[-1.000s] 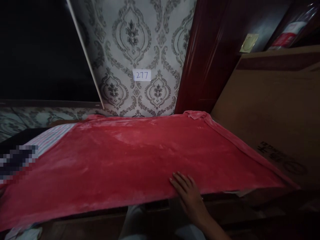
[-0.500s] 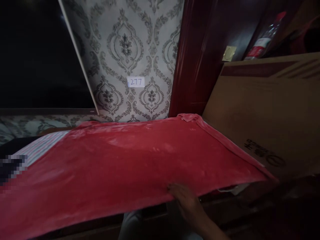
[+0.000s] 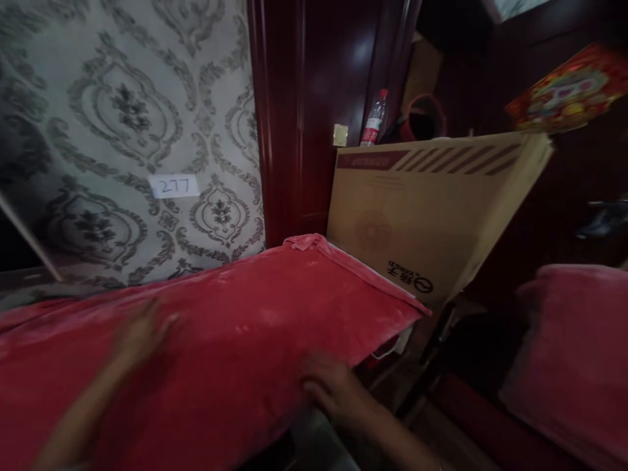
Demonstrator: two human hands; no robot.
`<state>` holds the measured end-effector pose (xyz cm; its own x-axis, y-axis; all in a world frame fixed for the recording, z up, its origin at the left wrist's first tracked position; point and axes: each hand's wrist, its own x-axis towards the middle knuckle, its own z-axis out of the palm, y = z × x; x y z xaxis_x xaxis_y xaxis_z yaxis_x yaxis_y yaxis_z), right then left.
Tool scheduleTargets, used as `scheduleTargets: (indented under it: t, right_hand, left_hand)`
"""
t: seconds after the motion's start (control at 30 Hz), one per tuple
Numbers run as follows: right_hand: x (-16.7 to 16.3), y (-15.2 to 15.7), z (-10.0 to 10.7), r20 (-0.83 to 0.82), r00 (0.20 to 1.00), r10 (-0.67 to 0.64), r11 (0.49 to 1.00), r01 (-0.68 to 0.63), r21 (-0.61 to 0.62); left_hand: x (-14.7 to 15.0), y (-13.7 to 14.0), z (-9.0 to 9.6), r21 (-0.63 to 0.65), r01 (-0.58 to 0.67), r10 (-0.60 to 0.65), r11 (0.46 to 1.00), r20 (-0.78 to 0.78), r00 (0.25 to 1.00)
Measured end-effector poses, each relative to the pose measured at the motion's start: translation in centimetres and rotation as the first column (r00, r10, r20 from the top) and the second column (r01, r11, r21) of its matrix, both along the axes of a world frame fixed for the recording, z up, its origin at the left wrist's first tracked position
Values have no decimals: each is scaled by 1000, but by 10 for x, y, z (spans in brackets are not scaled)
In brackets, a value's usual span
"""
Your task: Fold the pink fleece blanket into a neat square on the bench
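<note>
The camera now looks more to the right than one second ago. The paper label "277" (image 3: 174, 186) sits further left in the picture, and the dark area at the far left is almost out of view. The cardboard box (image 3: 417, 209) shows as a whole, with a plastic bottle (image 3: 373, 119) behind it. A pink cushion (image 3: 574, 353) and a colourful packet (image 3: 569, 88) appear at the right edge. The striped cloth is no longer in view. The left hand (image 3: 142, 333), not seen before, now lies blurred on the red blanket (image 3: 275, 314). The right hand (image 3: 333, 392) is now further left in the picture, at the blanket's near edge.
</note>
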<state>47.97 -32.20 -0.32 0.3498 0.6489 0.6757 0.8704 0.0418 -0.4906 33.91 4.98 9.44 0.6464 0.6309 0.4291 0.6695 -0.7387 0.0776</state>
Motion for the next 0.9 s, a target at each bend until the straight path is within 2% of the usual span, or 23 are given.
scheduleTargets:
  t: [0.1, 0.17, 0.2, 0.27, 0.33, 0.37, 0.43, 0.53, 0.6, 0.77, 0.83, 0.9]
  right_hand:
    - [73, -14, 12, -21, 979, -201, 977, 202, 67]
    - [127, -24, 18, -45, 905, -422, 902, 424, 81]
    - [152, -29, 20, -62, 845, -531, 844, 534, 47]
    - [193, -36, 24, -64, 703, -708, 706, 703, -84]
    - [220, -39, 25, -10, 600, -800, 582, 773, -253]
    - [230, -38, 25, 20, 575, -818, 540, 779, -319]
    - [244, -33, 26, 52, 555, -830, 493, 774, -397]
    - [261, -14, 27, 54, 569, -821, 492, 752, -440]
    - [270, 7, 26, 61, 618, -784, 522, 710, -472]
    - [286, 61, 14, 80, 790, -608, 640, 548, -538]
    - [296, 72, 10, 82, 832, -549, 662, 493, -564]
    - [311, 73, 11, 84, 834, -546, 653, 486, -580]
  left_hand:
    - [75, -22, -4, -88, 101, -111, 991, -119, 987]
    - [112, -40, -19, -129, 92, -113, 987, -164, 980]
    - [124, -48, -30, -148, 84, -112, 985, -191, 975]
    - [135, -56, -54, -173, 83, -127, 981, -258, 958]
    - [136, -58, -74, -174, 89, -140, 981, -311, 940]
    - [134, -57, -80, -163, 90, -139, 982, -317, 938]
    - [131, -53, -86, -148, 92, -135, 985, -312, 940]
    - [132, -51, -83, -149, 89, -133, 985, -319, 938]
    - [134, -51, -82, -149, 82, -129, 985, -335, 933]
    - [136, -52, -84, -141, 63, -110, 988, -360, 926]
    - [135, -51, -85, -147, 61, -112, 987, -369, 923]
    - [135, -49, -86, -146, 65, -116, 987, -376, 919]
